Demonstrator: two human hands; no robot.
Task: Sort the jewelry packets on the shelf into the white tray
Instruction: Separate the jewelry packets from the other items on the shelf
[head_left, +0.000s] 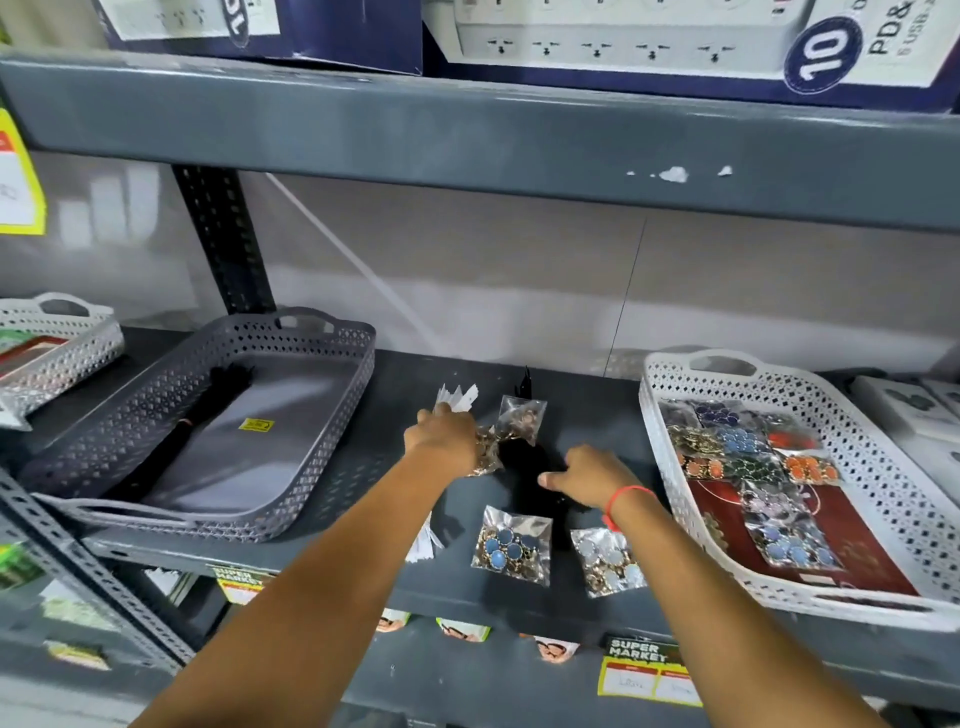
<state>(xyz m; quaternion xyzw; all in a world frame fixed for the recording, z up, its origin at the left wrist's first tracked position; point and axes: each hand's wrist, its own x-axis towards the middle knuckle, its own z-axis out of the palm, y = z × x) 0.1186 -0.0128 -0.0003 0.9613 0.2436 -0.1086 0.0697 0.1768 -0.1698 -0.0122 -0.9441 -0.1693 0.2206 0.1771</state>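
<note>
My left hand (444, 435) is closed around a bunch of clear jewelry packets (485, 452) with white tags sticking up behind it, mid-shelf. One packet (521, 418) with coppery pieces leans just right of that hand. My right hand (584, 475) rests palm-down on a black item (524, 475) on the shelf, fingers curled on it. Two more packets lie near the front edge: one with blue stones (511, 551) and one with pale stones (608, 561). The white tray (883, 467) at the right holds several colourful packets.
A grey perforated tray (332, 431) with a black bundle stands at the left. Another white basket (67, 353) sits at the far left. White boxes (904, 405) lie behind the white tray. The upper shelf beam (467, 140) hangs overhead.
</note>
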